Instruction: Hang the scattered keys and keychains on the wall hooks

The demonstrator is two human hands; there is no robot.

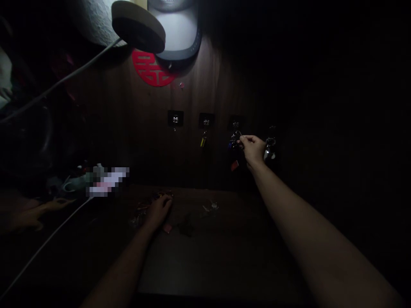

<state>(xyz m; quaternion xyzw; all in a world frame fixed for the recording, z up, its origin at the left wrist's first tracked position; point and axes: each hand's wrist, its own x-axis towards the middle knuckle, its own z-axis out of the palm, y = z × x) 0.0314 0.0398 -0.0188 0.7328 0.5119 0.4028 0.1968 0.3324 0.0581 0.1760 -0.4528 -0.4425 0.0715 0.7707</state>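
Note:
My right hand (253, 147) reaches up to the dark panel, thumb and forefinger pinched on the ring of a bunch of keys (233, 142) at the third hook (236, 123). A red tag (235, 165) hangs below that bunch. Down on the dark wooden surface, my left hand (158, 211) rests beside a dim heap of small items (139, 214), with its fingers loosely stretched. Whether it touches anything there is hard to see. Close by lie a small pinkish piece (167, 228) and some loose keys (212, 206).
A yellow-tagged key (203, 141) hangs from the second hook (206, 122); the first hook (175, 119) is left of it. Another key bunch (270, 149) hangs at right. Above are a lamp (138, 28) and red cut-out (154, 75). Another person's hand (41, 211) is at left.

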